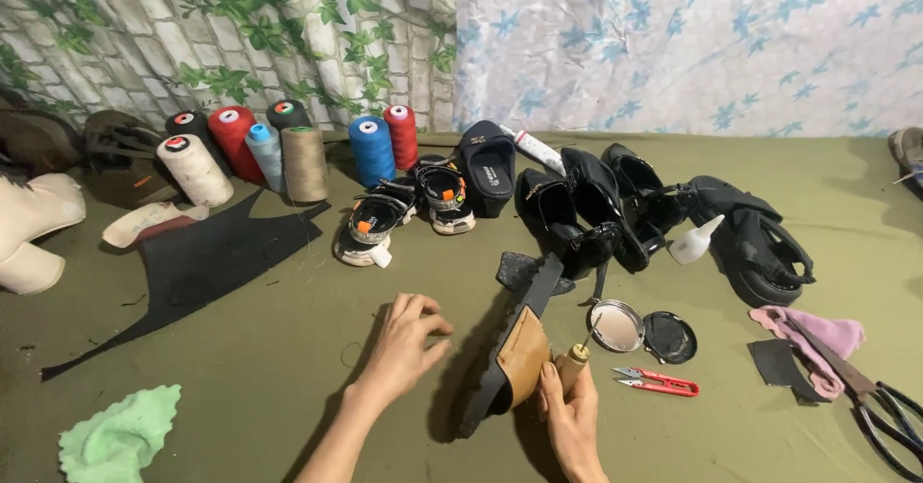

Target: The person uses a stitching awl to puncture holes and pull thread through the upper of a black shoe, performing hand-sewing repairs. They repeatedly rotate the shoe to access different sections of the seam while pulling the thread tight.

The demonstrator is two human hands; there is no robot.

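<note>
Near us on the green cloth, our right hand (569, 414) grips a sandal (514, 353) on edge plus a wooden-handled awl (575, 358); our left hand (409, 341) pinches thread. We judge the sole stiff, light, best held mid-length.

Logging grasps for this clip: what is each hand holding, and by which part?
Right hand grips a wooden-handled awl by its handle, against a sandal stood on edge. Left hand pinches something thin, perhaps thread; too fine to tell.

Shoe-repair workshop: thread spools (288, 151), sandals (596, 214), awl (574, 360), leather sheet (207, 257).
</note>
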